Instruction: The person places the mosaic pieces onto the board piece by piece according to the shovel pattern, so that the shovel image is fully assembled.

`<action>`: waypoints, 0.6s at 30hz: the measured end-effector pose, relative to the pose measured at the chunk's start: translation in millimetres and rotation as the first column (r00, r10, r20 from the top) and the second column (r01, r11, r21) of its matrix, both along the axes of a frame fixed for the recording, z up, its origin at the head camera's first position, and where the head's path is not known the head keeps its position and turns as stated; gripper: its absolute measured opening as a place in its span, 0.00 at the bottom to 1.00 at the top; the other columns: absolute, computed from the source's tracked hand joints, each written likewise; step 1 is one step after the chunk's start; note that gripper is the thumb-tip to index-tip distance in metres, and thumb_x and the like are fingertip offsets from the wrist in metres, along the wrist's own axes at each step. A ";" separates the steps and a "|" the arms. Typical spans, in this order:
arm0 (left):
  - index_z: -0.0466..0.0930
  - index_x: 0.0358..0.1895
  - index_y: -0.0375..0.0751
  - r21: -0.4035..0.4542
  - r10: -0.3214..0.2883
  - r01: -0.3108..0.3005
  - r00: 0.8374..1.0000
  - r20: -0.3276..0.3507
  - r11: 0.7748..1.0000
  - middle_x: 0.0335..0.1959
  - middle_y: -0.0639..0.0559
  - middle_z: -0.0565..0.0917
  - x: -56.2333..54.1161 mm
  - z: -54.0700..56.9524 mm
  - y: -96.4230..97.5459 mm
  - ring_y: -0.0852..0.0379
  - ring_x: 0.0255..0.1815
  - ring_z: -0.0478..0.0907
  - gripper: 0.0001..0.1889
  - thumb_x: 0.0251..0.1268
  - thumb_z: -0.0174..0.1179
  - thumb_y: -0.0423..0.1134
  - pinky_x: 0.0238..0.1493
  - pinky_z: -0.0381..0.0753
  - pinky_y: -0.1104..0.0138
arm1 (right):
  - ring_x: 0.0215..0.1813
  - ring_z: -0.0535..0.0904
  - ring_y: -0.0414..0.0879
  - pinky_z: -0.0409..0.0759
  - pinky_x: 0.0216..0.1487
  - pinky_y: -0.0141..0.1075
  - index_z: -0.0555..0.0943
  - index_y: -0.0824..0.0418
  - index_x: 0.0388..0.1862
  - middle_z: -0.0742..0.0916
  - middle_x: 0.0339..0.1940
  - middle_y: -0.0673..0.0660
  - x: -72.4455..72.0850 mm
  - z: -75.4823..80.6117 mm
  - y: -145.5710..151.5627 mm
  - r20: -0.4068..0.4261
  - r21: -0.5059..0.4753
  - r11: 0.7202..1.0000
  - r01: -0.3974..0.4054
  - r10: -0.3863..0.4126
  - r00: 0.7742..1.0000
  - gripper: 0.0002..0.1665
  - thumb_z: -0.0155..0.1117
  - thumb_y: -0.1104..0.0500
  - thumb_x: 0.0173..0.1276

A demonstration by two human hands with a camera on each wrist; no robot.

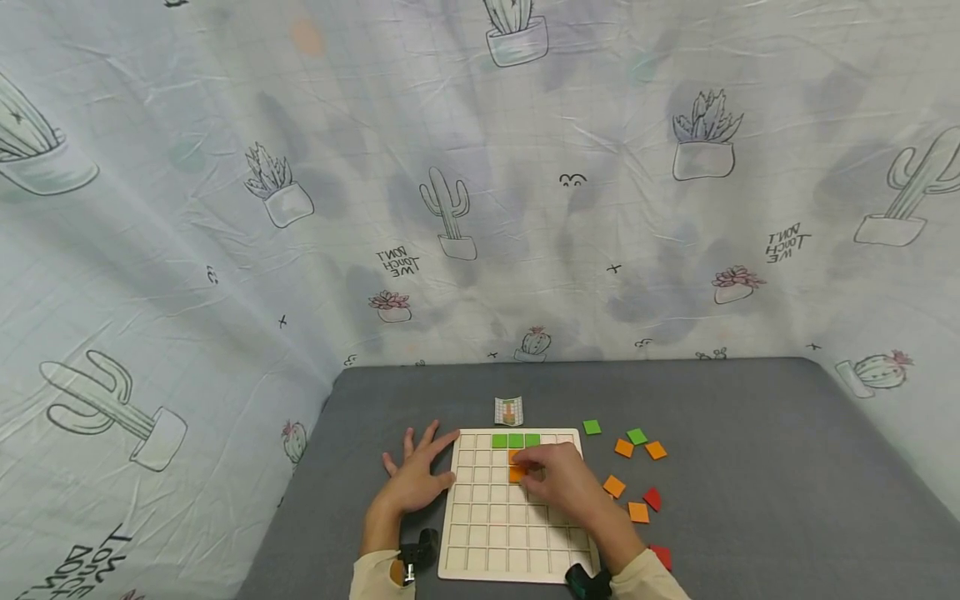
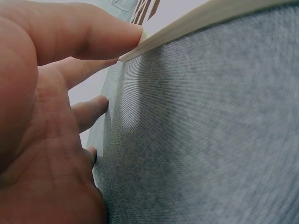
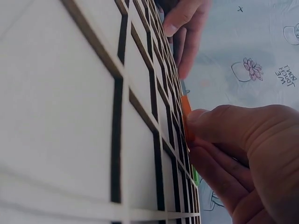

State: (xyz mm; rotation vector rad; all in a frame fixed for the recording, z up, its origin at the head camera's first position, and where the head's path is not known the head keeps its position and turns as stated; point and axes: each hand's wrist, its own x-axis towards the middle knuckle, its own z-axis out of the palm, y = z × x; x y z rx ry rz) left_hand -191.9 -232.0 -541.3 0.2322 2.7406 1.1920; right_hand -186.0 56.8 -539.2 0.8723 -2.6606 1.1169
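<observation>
1. So far, just a few tiles are on the board [image 1: 480, 536]. Three green tiles [image 1: 516, 442] sit side by side along its far edge.
2. Two orange tiles [image 1: 516, 474] make a line from the middle green one toward the board's near edge. I can't tell if both lie flat, as fingers hide parts of them.
3. It looks only partly done to me, since most squares are bare. Past the board's right edge, on the worktop [image 1: 735, 467], lie two loose green tiles [image 1: 592, 427], four loose orange tiles [image 1: 638, 512] and two red tiles [image 1: 652, 499].
4. A small card [image 1: 508, 411] lies between the board's far edge and the worktop's far edge.
5. The right hand [image 1: 566, 479] has its thumb and fingers nearly together, pinching one orange tile. I can't tell which one.
6. The left hand [image 1: 414, 482] has its fingers spread wide and grips nothing. Its thumb touches the board's left edge, and its first finger touches the far left corner.
</observation>
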 end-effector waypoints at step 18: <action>0.76 0.81 0.52 -0.015 0.019 -0.019 1.000 -0.005 1.000 0.91 0.37 0.55 0.5 1.7 1.5 0.23 0.91 0.29 0.38 0.65 0.69 0.33 0.72 0.11 0.19 | 0.51 0.94 0.49 0.93 0.53 0.45 0.94 0.59 0.51 0.96 0.46 0.51 3.7 4.5 -5.5 -0.076 0.131 0.990 0.044 -0.034 0.997 0.16 0.82 0.67 0.64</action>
